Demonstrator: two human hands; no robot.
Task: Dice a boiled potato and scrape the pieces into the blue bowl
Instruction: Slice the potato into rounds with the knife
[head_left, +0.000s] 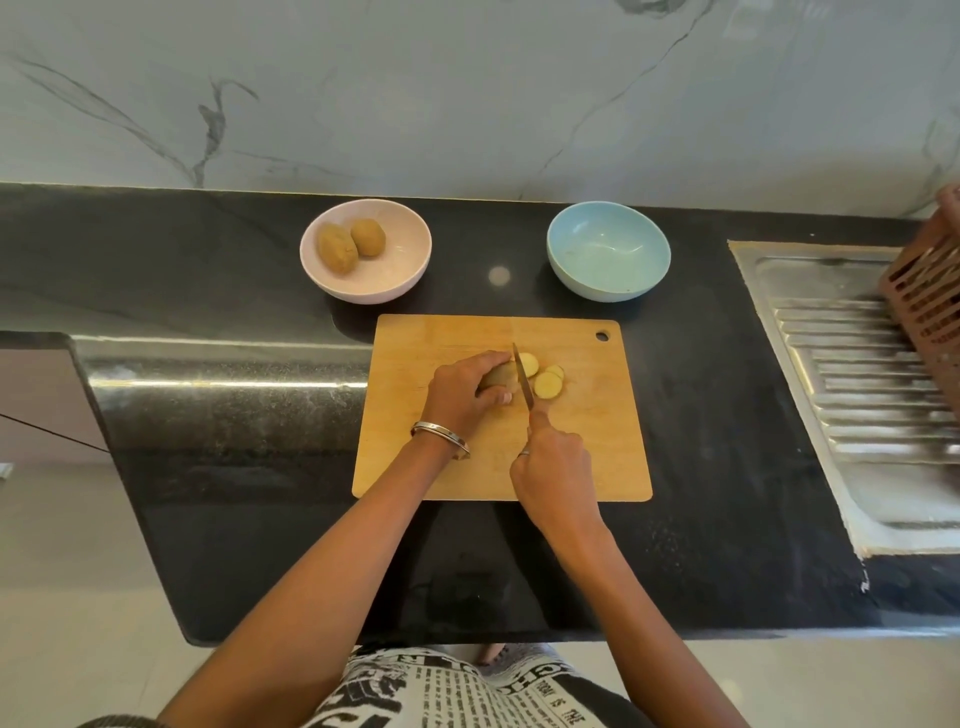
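Wooden board (597, 457) held my potato (496, 375), gripped by my left hand (460, 395) while my right hand (553, 457) clutched the knife (523, 382), whose blade risked nicking my fingertips.

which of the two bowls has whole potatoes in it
The pink bowl, on the left behind the cutting board, holds two whole potatoes. The blue bowl on the right holds none.
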